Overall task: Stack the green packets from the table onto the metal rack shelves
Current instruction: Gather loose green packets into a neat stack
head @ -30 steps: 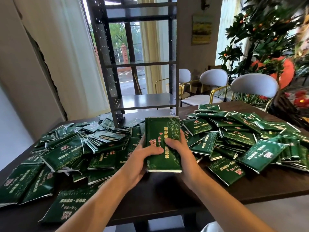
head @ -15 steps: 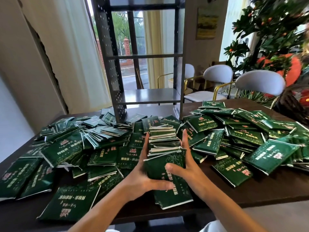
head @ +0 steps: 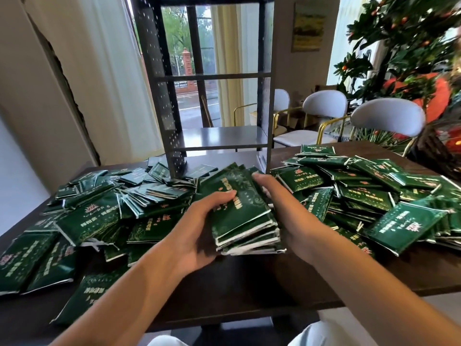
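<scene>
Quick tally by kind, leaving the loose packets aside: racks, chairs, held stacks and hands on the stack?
Metal rack: 1
White chairs: 3
Held stack of green packets: 1
Hands gripping it, left hand and right hand: 2
Total: 7

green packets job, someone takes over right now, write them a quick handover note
Left hand: grips the left side of a stack of green packets, thumb on top.
Right hand: grips the stack's right side.
The stack is held between both hands above the table, in front of the metal rack.
Done: one stack gathered. The rack shelves in view hold no packets.
Left: set this stack on a shelf, then clear the loose packets heaped left and right on the table.
</scene>
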The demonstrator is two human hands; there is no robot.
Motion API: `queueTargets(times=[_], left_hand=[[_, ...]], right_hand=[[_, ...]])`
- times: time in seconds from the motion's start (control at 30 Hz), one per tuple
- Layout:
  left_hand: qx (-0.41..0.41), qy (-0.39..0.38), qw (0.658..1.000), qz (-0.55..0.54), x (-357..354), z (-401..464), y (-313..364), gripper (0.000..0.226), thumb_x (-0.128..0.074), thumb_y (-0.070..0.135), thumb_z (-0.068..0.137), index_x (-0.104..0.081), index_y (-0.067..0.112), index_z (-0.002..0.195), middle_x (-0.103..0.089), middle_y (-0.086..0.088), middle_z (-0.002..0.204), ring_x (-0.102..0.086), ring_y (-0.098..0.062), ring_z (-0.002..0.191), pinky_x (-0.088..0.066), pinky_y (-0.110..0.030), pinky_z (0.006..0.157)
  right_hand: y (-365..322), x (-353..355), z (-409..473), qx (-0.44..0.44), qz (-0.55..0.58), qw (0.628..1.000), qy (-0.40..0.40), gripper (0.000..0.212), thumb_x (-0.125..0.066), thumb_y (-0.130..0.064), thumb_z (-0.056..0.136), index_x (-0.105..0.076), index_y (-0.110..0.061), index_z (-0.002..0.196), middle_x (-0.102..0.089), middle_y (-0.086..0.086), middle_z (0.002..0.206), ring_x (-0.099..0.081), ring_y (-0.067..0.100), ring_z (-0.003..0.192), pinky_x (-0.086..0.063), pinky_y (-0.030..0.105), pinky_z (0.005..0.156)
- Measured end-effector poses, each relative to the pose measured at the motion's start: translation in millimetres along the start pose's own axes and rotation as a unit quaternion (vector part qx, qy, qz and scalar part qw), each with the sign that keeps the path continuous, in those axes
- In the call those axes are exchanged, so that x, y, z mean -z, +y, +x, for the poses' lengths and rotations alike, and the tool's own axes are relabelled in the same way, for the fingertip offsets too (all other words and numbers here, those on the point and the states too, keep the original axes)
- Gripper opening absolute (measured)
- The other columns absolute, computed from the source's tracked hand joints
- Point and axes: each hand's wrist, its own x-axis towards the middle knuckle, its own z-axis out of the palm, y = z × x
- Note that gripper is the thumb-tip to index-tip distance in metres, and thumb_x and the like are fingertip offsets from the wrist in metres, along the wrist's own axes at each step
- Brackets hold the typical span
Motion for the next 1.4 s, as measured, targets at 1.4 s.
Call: queueTargets(times=[1.4], left_hand=[[0.026, 0.072, 0.995, 0.06, -7.9, 14.9, -9.0, 0.041, -0.065, 0.048, 0.088, -0.082, 0.011, 0.09, -0.074, -0.019, 0.108, -0.069, -0.035, 0.1, -0.047, -0.049, 0.106]], right_hand=[[24.2, -17.2, -6.9, -0.063, 0.161, 0.981, 0.092, 0.051, -0.064, -0.057, 0.086, -0.067, -0.018, 0.118, -0.077, 0.015, 0.101, -0.076, 0.034, 0.087, -0.062, 0.047, 0.081]])
